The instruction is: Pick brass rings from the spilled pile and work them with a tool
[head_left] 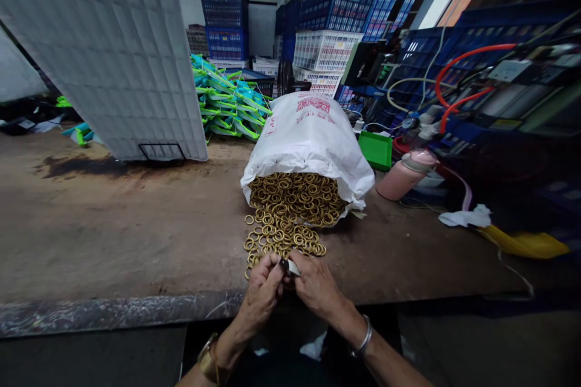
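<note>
Both my hands meet at the front edge of the table, close together. My left hand [262, 285] is closed in a pinch at a small dark piece [284, 264]. Fingers bent, my right hand [318, 283] is closed beside a small white piece [293, 268], which may be held or wrapped on a finger. What exactly lies between the fingertips is too small to name. Just beyond the hands, loose brass-coloured rings [276, 233] spread over the tabletop. They spill from the open mouth of a white woven sack [313, 136] lying on its side, full of such rings.
On the wooden table [136, 242] a tall grey-white panel [149, 72] stands left, beside a pile of green and blue pieces [231, 103]. A pink bottle [405, 175], a green tray [376, 150] and a machine with red hoses [442, 91] are right. Crates [329, 48] stack behind.
</note>
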`<state>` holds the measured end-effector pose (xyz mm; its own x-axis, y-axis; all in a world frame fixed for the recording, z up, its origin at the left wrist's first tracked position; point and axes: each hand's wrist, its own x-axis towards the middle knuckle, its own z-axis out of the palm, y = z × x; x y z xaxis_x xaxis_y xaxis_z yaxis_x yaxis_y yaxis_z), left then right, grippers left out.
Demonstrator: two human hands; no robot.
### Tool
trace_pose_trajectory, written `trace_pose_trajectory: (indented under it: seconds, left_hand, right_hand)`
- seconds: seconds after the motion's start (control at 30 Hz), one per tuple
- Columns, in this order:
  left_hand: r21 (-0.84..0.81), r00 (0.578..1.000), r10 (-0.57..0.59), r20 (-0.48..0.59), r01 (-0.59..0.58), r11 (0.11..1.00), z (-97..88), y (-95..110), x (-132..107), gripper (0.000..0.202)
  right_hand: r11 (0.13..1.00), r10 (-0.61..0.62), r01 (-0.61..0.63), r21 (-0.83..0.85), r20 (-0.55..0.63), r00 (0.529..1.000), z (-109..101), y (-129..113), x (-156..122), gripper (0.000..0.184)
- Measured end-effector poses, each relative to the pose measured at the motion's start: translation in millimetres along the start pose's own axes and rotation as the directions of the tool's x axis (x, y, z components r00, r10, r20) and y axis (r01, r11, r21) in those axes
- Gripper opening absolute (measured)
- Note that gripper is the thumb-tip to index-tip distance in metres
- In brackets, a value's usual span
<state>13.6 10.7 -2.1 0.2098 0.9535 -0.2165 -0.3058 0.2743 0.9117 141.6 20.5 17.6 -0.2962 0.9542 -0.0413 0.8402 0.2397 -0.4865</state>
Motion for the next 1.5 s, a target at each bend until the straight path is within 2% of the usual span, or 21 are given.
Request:
trace_pose_trajectory:
  seconds: [0.1,0.17,0.23,0.3,0.43,0.6,0.77,0.87,1.0,1.1,1.23,1.33,1.43,1.5]
  left_hand:
    - [0.03,0.999,-0.047,0.006,0.047,0.998,0.8,3,-4,0.036]
    - [0.012,0.996,-0.088,0.033,0.087,0.996,0.5,7,-7,0.035]
    - [-0.047,0.992,-0.117,0.053,0.12,0.992,-1.1,11,-10,0.034]
    - [-0.127,0.991,-0.119,0.054,0.125,0.984,-4.2,15,-10,0.033]
    - [-0.228,0.993,-0.113,0.03,0.117,0.967,-12.0,20,-7,0.032]
    - [-0.295,0.996,-0.086,0.012,0.086,0.952,-16.2,22,-7,0.027]
    - [-0.437,0.984,-0.176,0.037,0.174,0.882,-20.2,24,-9,0.029]
    - [-0.513,0.977,-0.206,0.047,0.2,0.835,-22.7,21,-9,0.022]
    - [-0.511,0.975,-0.214,0.055,0.212,0.833,-22.3,14,-9,0.023]
    - [-0.463,0.969,-0.225,0.099,0.245,0.852,-21.1,11,-9,0.021]
    - [-0.426,0.965,-0.226,0.134,0.262,0.866,-18.3,7,-8,0.025]
    - [-0.297,0.983,-0.177,0.05,0.184,0.937,-13.2,4,-9,0.025]
    - [0.027,0.996,-0.008,-0.087,0.01,1.0,-8.1,1,-11,0.022]
    - [0.245,0.98,0.17,-0.105,-0.14,0.959,-6.5,1,-12,0.02]
  right_hand:
    - [0.997,0.053,-0.052,-0.061,0.008,0.999,0,3,3,0.018]
    - [0.985,0.13,-0.132,-0.111,-0.018,0.991,-2,12,7,0.02]
    - [0.962,0.22,-0.226,-0.153,-0.06,0.974,-4,24,10,0.023]
    - [0.952,0.251,-0.263,-0.155,-0.093,0.964,-6,37,10,0.023]
    - [0.967,0.21,-0.224,-0.125,-0.114,0.971,0,46,2,0.017]
    - [0.953,0.215,-0.237,-0.187,-0.128,0.968,17,34,-5,0.011]
    - [0.929,0.272,-0.301,-0.218,-0.151,0.95,20,27,-1,0.009]
    - [0.925,0.273,-0.298,-0.233,-0.136,0.952,18,25,3,0.01]
    - [0.927,0.243,-0.27,-0.26,-0.132,0.961,16,23,6,0.014]
    - [0.932,0.241,-0.267,-0.245,-0.134,0.961,16,27,5,0.016]
    - [0.963,0.244,-0.258,-0.081,-0.147,0.958,15,35,7,0.01]
    - [0.956,0.236,-0.204,0.212,-0.139,0.962,14,36,11,0.008]
    - [0.833,0.245,-0.181,0.522,-0.056,0.968,13,30,13,0.002]
    - [0.715,0.266,-0.228,0.661,0.044,0.963,10,22,12,0.005]
